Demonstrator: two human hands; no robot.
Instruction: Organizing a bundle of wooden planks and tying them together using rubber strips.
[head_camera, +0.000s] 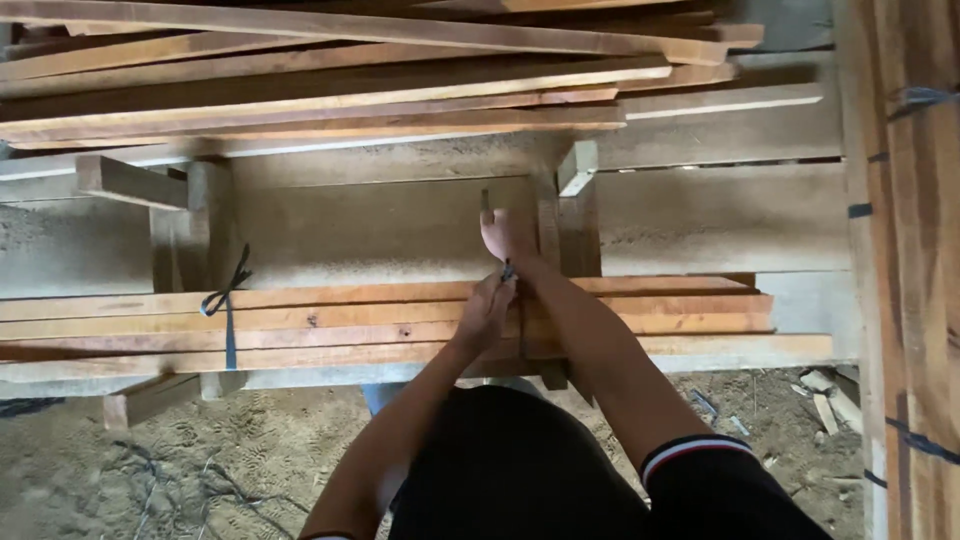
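Note:
A bundle of long reddish planks (330, 322) lies flat across wooden supports in front of me. My left hand (486, 308) rests on the top of the bundle and pinches a dark blue strap (508, 271) that wraps the planks there. Just beyond it, my right hand (506, 236) is closed on the strap's other end, which sticks up as a thin dark strip (485, 203). Both hands nearly touch at the strap. Further left, a second blue strap (229, 300) is knotted around the same bundle.
A higher stack of loose planks (350, 95) spans the top of the view. Another strapped plank stack (915, 250) stands along the right edge. Wooden support blocks (205, 220) sit behind the bundle. Sandy ground (200, 460) with wood scraps (825, 395) lies below.

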